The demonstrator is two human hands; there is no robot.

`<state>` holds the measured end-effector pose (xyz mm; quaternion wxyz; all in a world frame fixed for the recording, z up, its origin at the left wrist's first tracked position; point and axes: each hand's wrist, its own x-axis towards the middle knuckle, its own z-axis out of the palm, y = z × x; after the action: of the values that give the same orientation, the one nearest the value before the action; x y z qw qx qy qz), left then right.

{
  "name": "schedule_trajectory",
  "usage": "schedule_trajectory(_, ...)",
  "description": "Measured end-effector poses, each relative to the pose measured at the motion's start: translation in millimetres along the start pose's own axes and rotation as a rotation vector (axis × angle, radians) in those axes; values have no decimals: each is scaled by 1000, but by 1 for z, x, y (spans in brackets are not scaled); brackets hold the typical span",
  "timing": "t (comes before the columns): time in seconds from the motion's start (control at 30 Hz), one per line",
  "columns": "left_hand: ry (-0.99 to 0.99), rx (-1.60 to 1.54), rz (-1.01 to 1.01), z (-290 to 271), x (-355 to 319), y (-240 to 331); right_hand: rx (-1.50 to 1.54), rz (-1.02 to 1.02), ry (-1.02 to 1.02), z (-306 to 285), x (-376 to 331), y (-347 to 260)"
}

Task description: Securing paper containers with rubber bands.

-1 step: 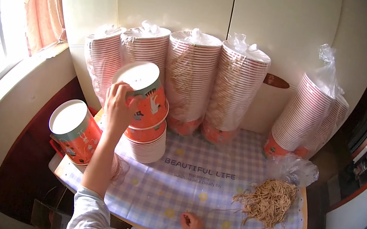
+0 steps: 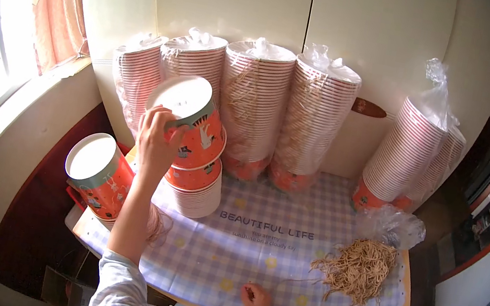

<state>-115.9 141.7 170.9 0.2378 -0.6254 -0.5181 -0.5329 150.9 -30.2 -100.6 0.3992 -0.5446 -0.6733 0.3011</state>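
Note:
My left hand (image 2: pixel 157 137) reaches up at the left and grips the side of an orange paper bucket (image 2: pixel 199 139) with a grey-green band and animal drawings. The bucket is upside down, its white base facing up, at the top of an inverted stack of nested buckets (image 2: pixel 196 193). It sits tilted and raised above the orange bucket under it. At the table's front edge rests my right hand (image 2: pixel 256 300), fingers curled in; whatever may be between them is too small to make out.
Several tall bagged stacks of paper buckets (image 2: pixel 253 102) line the wall, with more bagged stacks (image 2: pixel 403 157) at the right. Another inverted bucket stack (image 2: pixel 100 174) stands at the left edge. A tan string pile (image 2: pixel 361 273) lies on the checked tablecloth (image 2: pixel 253 258) beside crumpled plastic (image 2: pixel 392 224).
My left hand and the top bucket have moved slightly up and to the left. My right hand has stayed in place.

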Motion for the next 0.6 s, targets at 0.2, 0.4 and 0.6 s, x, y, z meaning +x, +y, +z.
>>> schedule_trajectory(0.2, 204, -352, 153, -46, -29, 52, 13, 58, 11, 1, -4, 9)
schedule_trajectory(0.4, -120, -1285, -762, -45, -110, 36, 445, 131, 124, -3, -4, 23)
schedule_trajectory(0.6, -509, -1579, -1620, 10, -214, 24, 704, 14, 319, -30, 7, 11)
